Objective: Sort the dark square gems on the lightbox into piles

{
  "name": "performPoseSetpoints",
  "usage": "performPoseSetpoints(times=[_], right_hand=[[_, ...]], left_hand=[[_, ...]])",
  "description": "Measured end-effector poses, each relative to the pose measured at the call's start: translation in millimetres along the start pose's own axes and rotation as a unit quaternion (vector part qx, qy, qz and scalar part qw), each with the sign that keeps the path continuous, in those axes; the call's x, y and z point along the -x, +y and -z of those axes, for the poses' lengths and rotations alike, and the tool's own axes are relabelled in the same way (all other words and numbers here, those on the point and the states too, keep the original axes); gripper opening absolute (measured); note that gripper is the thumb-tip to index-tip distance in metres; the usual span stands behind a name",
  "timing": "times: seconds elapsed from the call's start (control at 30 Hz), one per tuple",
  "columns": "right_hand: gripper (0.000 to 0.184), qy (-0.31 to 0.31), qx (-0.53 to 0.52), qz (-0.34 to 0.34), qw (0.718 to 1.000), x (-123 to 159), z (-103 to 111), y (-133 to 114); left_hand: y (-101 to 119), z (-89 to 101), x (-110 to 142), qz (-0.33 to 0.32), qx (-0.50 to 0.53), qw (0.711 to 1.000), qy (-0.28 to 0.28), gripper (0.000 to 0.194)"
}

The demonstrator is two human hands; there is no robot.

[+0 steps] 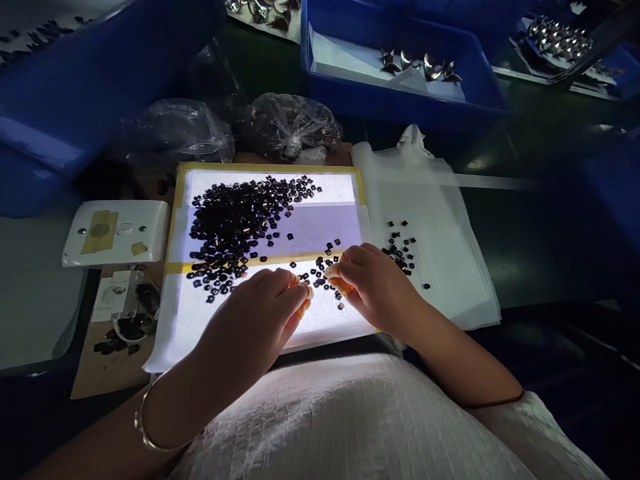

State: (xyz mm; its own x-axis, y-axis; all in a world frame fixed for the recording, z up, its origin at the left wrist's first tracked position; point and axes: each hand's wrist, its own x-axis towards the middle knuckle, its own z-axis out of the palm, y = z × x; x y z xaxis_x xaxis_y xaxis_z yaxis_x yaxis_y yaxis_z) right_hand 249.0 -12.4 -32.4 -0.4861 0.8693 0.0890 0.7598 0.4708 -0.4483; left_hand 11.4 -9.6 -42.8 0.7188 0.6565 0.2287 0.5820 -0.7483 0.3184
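A lit white light panel (330, 190) edged with yellow tape lies in front of me. A big heap of small black square parts (235, 223) covers its left half, and loose ones are scattered near my fingers. My left hand (260, 320) rests on the panel's near part, its fingers curled, with orange finger cots on the tips. My right hand (375, 283) sits just to its right, fingertips bunched in a pinch over the scattered parts; what they hold is too small to make out.
A white foam sheet (450, 233) at the right carries a small group of black parts (400, 250). Clear plastic bags (290, 127) lie behind the panel. Blue bins (400, 93) with metal pieces stand at the back. A white box (117, 233) sits at the left.
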Motion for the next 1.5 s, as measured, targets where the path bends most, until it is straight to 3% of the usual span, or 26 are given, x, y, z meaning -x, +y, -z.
performPoseSetpoints(times=[0.13,0.27,0.57,0.7,0.87,1.17,1.43,1.5], right_hand=[[0.015,-0.073,0.079,-0.015,0.994,-10,2,-11],[0.014,-0.083,0.092,-0.026,0.992,-16,2,-14],[0.01,0.048,-0.083,-0.066,0.993,0,5,3],[0.009,0.057,-0.13,-0.11,0.984,8,10,7],[0.02,0.081,-0.164,-0.08,0.98,7,10,9],[0.02,0.101,-0.159,-0.066,0.98,6,8,4],[0.018,0.134,-0.174,-0.07,0.973,10,9,5],[0.018,0.141,-0.184,-0.05,0.972,10,9,0]], left_hand=[[5,-3.5,3,-0.004,0.026,1.0,0.004,0.015],[6,-6.4,3,-0.001,0.026,1.0,-0.007,0.017],[3,-1.9,3,0.009,0.038,0.999,-0.005,0.013],[-9,8.4,1,0.047,0.011,0.999,-0.007,0.019],[-21,17.6,-8,0.034,-0.027,0.999,-0.004,0.015],[-13,6.2,-44,0.041,-0.086,0.994,-0.054,0.003],[-14,4.7,-41,0.062,-0.039,0.997,-0.038,0.013],[-9,8.3,-38,0.1,0.037,0.994,-0.028,0.007]])
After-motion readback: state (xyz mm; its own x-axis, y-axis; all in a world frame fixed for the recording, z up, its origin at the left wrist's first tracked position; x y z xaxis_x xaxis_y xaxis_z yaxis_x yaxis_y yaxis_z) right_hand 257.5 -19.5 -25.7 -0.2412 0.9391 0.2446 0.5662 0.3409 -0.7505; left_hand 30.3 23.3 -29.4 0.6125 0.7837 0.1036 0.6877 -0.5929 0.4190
